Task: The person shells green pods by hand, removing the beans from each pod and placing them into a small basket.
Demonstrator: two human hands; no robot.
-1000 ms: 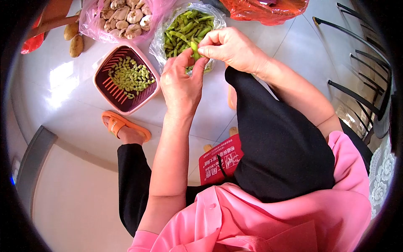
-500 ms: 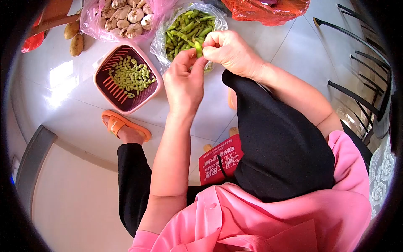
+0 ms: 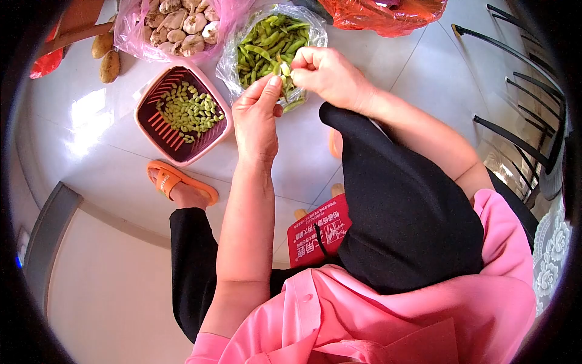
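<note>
Green bean pods (image 3: 257,50) fill a clear plastic bag (image 3: 225,68), right of a square pink plastic basket (image 3: 207,149) of shelled beans (image 3: 188,110), likely for easy reach. The right hand (image 3: 332,77) pinches one pale pod (image 3: 285,69); whether the left hand's (image 3: 256,124) fingers grip anything, I can't tell.

I seem to be in a home, with glossy floor tiles (image 3: 376,57), a lacy white cloth (image 3: 550,261) and my own orange slipper (image 3: 173,181) around me.
</note>
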